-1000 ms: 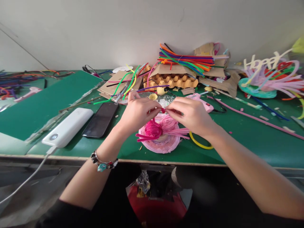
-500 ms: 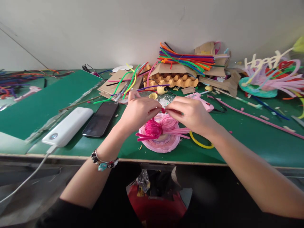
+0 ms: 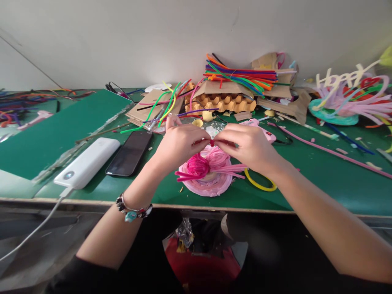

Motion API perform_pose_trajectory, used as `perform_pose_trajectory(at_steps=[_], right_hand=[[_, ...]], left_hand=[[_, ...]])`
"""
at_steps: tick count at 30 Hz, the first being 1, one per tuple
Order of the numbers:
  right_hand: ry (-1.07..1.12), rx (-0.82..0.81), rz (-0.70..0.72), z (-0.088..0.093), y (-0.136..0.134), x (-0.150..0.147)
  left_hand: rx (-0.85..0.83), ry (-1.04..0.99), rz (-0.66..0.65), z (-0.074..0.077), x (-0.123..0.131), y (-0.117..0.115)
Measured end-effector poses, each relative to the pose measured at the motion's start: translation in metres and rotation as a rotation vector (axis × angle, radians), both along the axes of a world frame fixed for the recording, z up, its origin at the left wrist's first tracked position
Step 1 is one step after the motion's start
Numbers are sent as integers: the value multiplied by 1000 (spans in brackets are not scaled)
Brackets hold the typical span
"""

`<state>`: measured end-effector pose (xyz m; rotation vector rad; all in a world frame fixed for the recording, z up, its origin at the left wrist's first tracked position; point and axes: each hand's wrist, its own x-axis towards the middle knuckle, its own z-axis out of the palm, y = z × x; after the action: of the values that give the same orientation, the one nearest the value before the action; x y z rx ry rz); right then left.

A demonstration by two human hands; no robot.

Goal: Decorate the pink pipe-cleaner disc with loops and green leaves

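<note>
My left hand (image 3: 185,141) and my right hand (image 3: 243,141) meet above the table, thumbs and forefingers pinched on a small dark pink piece of pipe cleaner (image 3: 212,142). Most of that piece is hidden by my fingertips. Just below them lies a round pale pink craft base (image 3: 208,190) with coiled rings. On it sit a bright pink pipe-cleaner ball (image 3: 197,164) and a lighter pink ball (image 3: 218,157), with straight pink stems sticking out to both sides. A yellow pipe-cleaner loop (image 3: 260,187) lies by my right wrist.
To the left are a black phone (image 3: 129,153) and a white power bank (image 3: 87,162) with a cable. Behind my right hand rests a pink glue gun (image 3: 268,134). Farther back stand an egg carton (image 3: 226,104) and bundled pipe cleaners (image 3: 241,75). A pipe-cleaner craft (image 3: 333,112) is at right.
Both hands stay almost in place, still pinching the dark pink piece, with only a very slight shift of the fingers. Nothing else has visibly moved.
</note>
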<state>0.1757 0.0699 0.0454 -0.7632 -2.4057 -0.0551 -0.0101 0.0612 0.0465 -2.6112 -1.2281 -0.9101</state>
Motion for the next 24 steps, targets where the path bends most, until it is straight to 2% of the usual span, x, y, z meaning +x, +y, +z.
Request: perform_pose_trajectory(at_steps=[15,24], right_hand=[[-1,43,7,-1,0,0],[29,79,5,1,0,-1]], left_hand=[[-44,19,5,2,1,-1],[-26,-23,35,-3,2,-1]])
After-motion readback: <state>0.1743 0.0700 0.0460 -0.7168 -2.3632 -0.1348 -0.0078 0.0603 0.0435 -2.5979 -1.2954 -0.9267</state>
